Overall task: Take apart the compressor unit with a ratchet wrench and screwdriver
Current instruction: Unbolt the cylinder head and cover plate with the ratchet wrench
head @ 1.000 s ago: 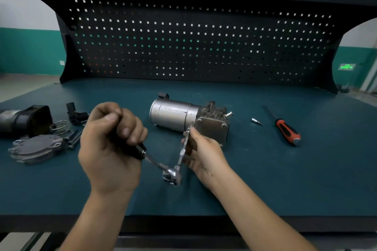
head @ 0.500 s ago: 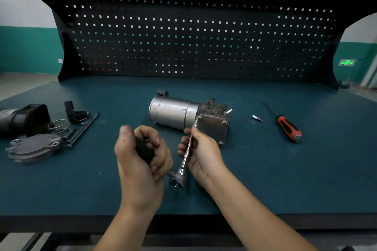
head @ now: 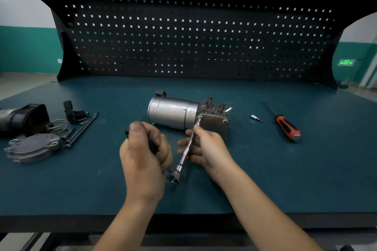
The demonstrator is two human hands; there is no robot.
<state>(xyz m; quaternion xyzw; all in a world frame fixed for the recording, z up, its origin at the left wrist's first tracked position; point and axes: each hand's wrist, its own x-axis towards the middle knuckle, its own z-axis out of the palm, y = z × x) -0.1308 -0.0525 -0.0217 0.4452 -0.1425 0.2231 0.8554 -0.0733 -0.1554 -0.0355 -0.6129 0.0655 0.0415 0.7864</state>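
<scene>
The compressor unit [head: 175, 114], a silver cylinder with a grey end block, lies on its side mid-bench. A ratchet wrench [head: 175, 175] with a long extension bar [head: 188, 146] reaches up to a bolt at the block's near left corner. My left hand [head: 144, 155] grips the wrench's black handle, which it mostly hides. My right hand [head: 206, 149] pinches the extension bar just below the bolt. A red and black screwdriver [head: 285, 126] lies to the right of the unit.
Removed parts sit at the left: a black housing [head: 24, 118], a grey cover plate [head: 32, 146], wire rings [head: 58, 124], a black connector [head: 74, 112] and long bolts [head: 83, 128]. A small socket bit [head: 256, 118] lies right of the unit. The black pegboard [head: 193, 36] rises behind.
My left hand has swung the wrench handle from the left toward the middle, close to my right hand. My right hand stays on the extension bar at the bolt.
</scene>
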